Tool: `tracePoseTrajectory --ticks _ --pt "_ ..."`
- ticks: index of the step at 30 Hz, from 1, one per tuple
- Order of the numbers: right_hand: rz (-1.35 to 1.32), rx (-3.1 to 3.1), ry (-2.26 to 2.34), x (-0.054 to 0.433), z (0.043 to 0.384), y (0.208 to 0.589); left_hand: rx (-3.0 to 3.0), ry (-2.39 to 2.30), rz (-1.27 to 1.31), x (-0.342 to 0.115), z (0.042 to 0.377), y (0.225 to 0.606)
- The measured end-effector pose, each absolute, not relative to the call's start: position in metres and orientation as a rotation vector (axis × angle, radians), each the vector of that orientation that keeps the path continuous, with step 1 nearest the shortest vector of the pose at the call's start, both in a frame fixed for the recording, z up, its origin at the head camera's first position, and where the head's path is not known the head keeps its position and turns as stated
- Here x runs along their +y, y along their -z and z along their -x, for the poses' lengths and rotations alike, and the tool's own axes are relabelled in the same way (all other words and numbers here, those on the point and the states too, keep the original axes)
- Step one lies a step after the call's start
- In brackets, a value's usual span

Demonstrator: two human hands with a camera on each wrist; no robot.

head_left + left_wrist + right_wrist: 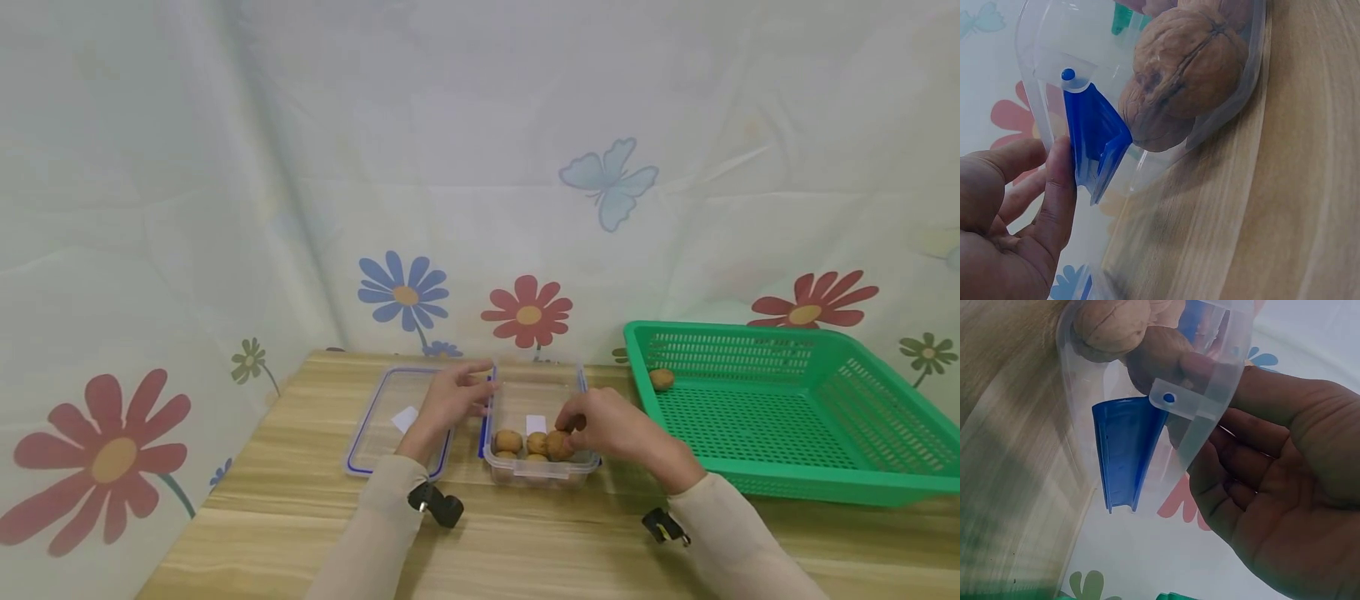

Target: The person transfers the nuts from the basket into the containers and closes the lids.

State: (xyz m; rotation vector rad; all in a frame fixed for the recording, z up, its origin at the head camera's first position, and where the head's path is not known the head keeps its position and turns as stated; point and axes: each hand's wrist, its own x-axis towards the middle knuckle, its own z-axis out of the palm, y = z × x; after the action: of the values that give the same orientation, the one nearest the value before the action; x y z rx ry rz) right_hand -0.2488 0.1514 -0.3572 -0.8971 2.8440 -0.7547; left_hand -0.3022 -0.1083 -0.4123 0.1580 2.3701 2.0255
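A clear plastic food container (542, 472) with blue side latches stands on the table, with several walnuts (508, 441) at its near end. My right hand (611, 422) reaches over the right wall and pinches a walnut (558, 446) inside, close against the others. In the right wrist view, that walnut (1155, 357) shows through the clear wall above a hanging blue latch (1125, 453). My left hand (454, 400) is at the container's left side, fingers loosely bent. In the left wrist view one finger touches beside the left blue latch (1092, 134).
The clear lid (375, 433) with a blue seal lies left of the container, partly behind my left forearm. A green plastic basket (795, 475) stands at the right, with one walnut (662, 380) in its far left corner. A flowered cloth (480, 208) hangs behind the wooden table (510, 542).
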Motion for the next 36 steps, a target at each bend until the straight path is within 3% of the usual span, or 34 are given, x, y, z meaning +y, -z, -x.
tracePoseTrajectory --ticks 15,36 --pt "0.862 2.748 0.925 0.168 0.244 0.338 2.349 -2.048 -0.154 -0.107 0.301 0.411" --pt "0.690 2.914 1.073 0.223 0.251 0.271 2.366 -2.029 -0.133 -0.109 0.302 0.414"
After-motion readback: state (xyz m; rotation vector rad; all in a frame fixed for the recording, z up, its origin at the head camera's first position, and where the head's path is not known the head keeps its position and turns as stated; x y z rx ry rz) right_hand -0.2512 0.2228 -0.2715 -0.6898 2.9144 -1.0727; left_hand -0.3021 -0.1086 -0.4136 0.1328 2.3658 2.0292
